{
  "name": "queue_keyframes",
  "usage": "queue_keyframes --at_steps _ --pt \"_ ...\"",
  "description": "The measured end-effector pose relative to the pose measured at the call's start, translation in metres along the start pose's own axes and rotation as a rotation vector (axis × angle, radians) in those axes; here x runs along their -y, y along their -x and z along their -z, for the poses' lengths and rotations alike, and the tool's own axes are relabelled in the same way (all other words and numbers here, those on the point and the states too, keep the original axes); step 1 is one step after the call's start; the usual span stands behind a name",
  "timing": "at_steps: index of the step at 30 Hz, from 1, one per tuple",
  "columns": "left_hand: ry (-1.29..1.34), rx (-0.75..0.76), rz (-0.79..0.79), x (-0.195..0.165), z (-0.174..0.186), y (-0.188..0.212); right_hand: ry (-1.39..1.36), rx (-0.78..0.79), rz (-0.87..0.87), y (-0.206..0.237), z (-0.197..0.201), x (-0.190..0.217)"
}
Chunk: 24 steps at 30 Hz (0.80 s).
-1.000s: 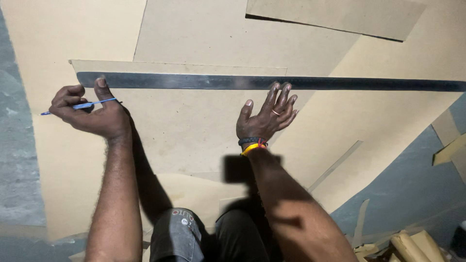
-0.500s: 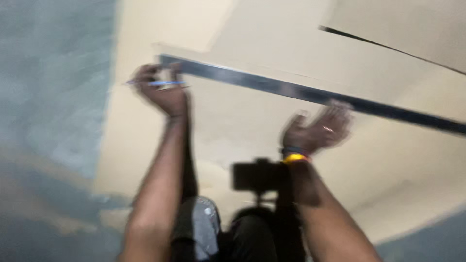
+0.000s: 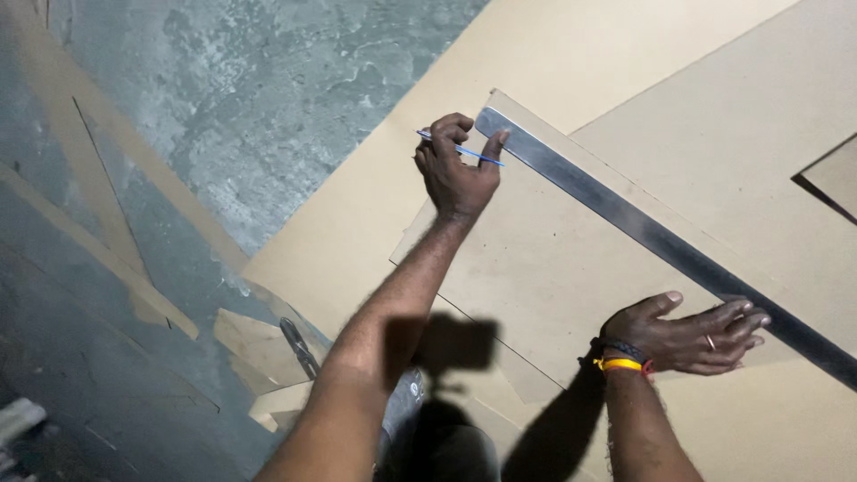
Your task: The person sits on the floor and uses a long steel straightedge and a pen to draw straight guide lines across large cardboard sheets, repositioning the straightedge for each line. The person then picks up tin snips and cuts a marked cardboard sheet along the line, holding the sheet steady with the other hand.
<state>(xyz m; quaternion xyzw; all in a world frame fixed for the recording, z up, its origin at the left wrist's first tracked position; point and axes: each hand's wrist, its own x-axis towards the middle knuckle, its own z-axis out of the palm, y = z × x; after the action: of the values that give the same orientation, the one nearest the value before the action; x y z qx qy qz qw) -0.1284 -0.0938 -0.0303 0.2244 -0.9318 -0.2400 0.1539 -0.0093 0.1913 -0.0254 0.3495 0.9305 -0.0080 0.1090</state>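
A long dark metal straightedge (image 3: 643, 228) lies diagonally across a tan fibreboard sheet (image 3: 553, 277). My left hand (image 3: 455, 174) is at its upper-left end, gripping a thin blue pen (image 3: 464, 150), with the thumb tip touching the straightedge's end. My right hand (image 3: 687, 335) lies flat on the sheet further along, fingers spread and fingertips pressed against the straightedge's near edge. It holds nothing. A ring sits on one finger, and yellow and dark bands (image 3: 620, 361) circle the wrist.
More tan sheets (image 3: 580, 54) overlap beneath and behind, with a dark gap (image 3: 826, 183) at the right. Grey concrete floor (image 3: 268, 98) fills the upper left. Board offcuts (image 3: 259, 344), narrow strips (image 3: 89, 241) and a dark metal hand tool (image 3: 299, 348) lie at the lower left.
The view has swung left and turned, so the straightedge now runs diagonally. Both hands have kept their places on it, left at the end with the pen, right pressing flat.
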Motion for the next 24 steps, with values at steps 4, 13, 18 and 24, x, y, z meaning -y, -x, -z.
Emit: queue_keyframes --at_steps 4,13,18,24 --pt "0.007 0.035 -0.011 0.002 0.003 -0.001 0.031 -0.013 -0.006 0.0 -0.011 -0.006" --pt "0.004 0.04 -0.022 0.003 0.003 -0.001 0.019 0.097 -0.105 0.0 0.003 0.004" --pt "0.027 0.009 -0.041 -0.001 0.001 0.0 -0.049 0.04 -0.021 0.002 0.022 0.015" --pt "0.055 0.015 -0.044 -0.002 -0.002 0.003 -0.084 -0.004 0.005 -0.001 0.026 0.012"
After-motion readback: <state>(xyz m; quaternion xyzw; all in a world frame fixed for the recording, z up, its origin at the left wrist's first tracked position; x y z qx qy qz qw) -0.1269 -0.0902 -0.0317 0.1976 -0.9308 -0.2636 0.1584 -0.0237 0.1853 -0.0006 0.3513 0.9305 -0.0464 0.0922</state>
